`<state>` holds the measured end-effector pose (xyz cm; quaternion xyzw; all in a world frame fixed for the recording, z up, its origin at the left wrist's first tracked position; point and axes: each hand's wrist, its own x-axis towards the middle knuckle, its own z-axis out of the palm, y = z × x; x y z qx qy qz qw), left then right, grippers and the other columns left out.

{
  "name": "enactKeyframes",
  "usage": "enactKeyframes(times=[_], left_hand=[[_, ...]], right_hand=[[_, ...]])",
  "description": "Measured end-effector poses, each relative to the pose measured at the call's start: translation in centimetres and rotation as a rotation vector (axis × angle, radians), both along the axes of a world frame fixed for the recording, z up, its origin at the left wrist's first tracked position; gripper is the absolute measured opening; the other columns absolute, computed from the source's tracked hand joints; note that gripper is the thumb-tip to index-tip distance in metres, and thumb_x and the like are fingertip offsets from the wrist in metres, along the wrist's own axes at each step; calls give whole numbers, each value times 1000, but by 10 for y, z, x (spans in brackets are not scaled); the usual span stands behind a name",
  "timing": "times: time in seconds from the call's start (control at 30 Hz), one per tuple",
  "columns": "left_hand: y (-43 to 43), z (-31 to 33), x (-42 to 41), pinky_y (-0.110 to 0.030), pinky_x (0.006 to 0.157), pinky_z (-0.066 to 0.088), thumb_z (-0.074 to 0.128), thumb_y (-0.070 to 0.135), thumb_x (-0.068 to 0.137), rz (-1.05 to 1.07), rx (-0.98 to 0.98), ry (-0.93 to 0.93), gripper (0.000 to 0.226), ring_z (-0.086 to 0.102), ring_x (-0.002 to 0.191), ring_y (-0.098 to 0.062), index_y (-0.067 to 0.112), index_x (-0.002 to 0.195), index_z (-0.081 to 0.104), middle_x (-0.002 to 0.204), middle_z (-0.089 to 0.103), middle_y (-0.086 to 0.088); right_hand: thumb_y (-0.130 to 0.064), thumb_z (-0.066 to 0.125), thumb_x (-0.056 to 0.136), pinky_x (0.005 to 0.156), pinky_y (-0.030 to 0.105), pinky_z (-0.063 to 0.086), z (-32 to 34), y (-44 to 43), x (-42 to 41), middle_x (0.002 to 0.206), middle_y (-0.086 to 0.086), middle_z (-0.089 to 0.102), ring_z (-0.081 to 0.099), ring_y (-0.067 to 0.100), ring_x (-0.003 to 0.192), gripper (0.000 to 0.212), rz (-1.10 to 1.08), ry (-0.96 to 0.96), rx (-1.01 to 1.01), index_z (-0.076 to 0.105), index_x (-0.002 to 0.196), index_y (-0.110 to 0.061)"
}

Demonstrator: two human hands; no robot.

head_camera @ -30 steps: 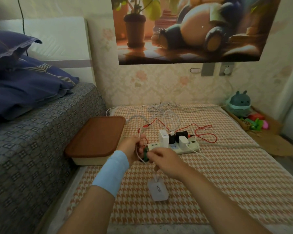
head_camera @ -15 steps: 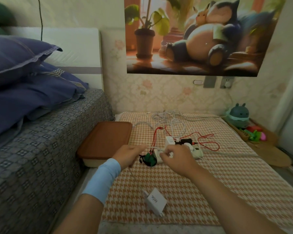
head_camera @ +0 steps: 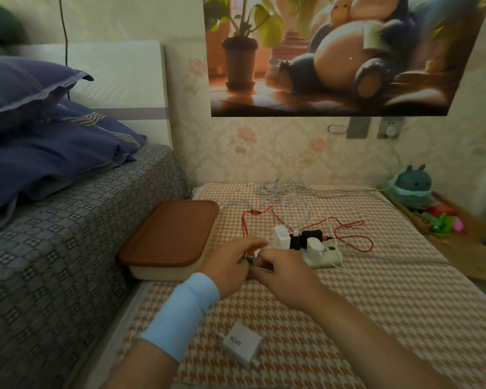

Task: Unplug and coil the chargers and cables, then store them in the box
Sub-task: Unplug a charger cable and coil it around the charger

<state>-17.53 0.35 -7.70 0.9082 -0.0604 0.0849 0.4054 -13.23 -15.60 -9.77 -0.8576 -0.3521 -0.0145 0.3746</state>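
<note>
Left hand [head_camera: 230, 266] and right hand [head_camera: 282, 279] meet at the near end of the white power strip [head_camera: 327, 258], fingers curled about a small green-and-red cable bundle [head_camera: 247, 260]; too blurred, cannot tell which hand grips it. White square 90W charger [head_camera: 242, 348] lies loose on the orange houndstooth mat [head_camera: 376, 318]. Brown-lidded cream box [head_camera: 171, 237] sits closed just left of the hands.
</note>
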Motion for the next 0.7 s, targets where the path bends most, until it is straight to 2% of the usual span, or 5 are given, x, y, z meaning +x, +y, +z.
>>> enactKeyframes(times=[0.27, 0.37, 0.43, 0.6, 0.7], left_hand=[[12, 11, -6, -26, 55, 38, 54, 53, 92, 124, 387, 35, 37, 50, 58, -9, 30, 66, 63, 57, 52, 7], [28, 5, -12, -21, 56, 39, 69, 38, 87, 200, 66, -125, 39, 49, 52, -2, 33, 50, 59, 49, 52, 14], [36, 2, -13, -23, 56, 39, 72, 28, 86, 279, -141, -261, 40, 45, 52, -2, 25, 49, 58, 50, 50, 9], [57, 7, -15, -37, 61, 41, 56, 38, 81, 465, -123, -466, 40, 49, 59, -19, 4, 61, 54, 61, 52, -12], [73, 4, -16, -39, 72, 44, 52, 48, 86, 572, -133, -446, 44, 56, 72, -24, 8, 70, 61, 74, 59, -10]], right_hand=[[-30, 58, 86, 63, 31, 37, -6, -18, 14, 73, -2, 58, 51, 18, 69, 13, -46, -122, -479, 54, 75, -24], [-29, 57, 93, 112, 42, 29, -19, -18, 22, 95, -5, 63, 56, 20, 99, 4, -75, -95, -363, 57, 89, -28], [-27, 55, 96, 117, 42, 18, -18, -12, 22, 107, -5, 64, 53, 21, 112, 7, -73, -117, -278, 54, 94, -34], [-34, 49, 105, 58, 32, 33, -1, -4, 9, 66, -8, 55, 49, 11, 60, 27, -40, -204, -185, 60, 82, -25], [-35, 55, 99, 49, 28, 32, 20, 0, -4, 56, -11, 47, 45, 11, 53, 34, 1, -347, -51, 52, 66, -34]])
